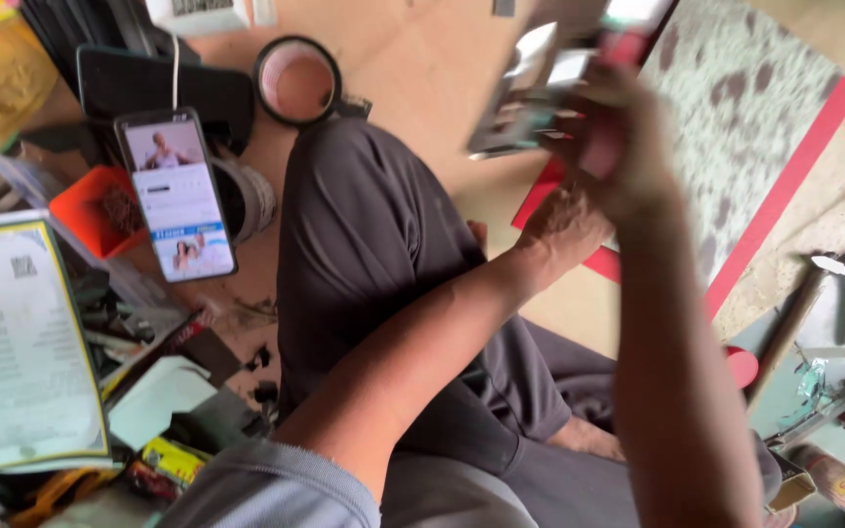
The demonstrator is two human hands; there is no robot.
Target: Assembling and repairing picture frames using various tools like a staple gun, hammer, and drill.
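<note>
My right hand [628, 137] is raised at the upper middle, blurred by motion, and closed around a pink-red item together with a grey and white boxy object [530, 93]. My left hand [564, 230] sits just below it over my bent knee in dark trousers [374, 244]. Its fingers are hidden behind my right forearm, so what it holds does not show.
A phone with a lit screen [176, 196] leans at the left beside an orange tray of small parts [100, 210] and a tape roll [297, 80]. A yellow-bordered sheet [17, 342] lies lower left. A speckled mat with red edge [745, 117] and a wooden-handled tool [794, 323] are at right.
</note>
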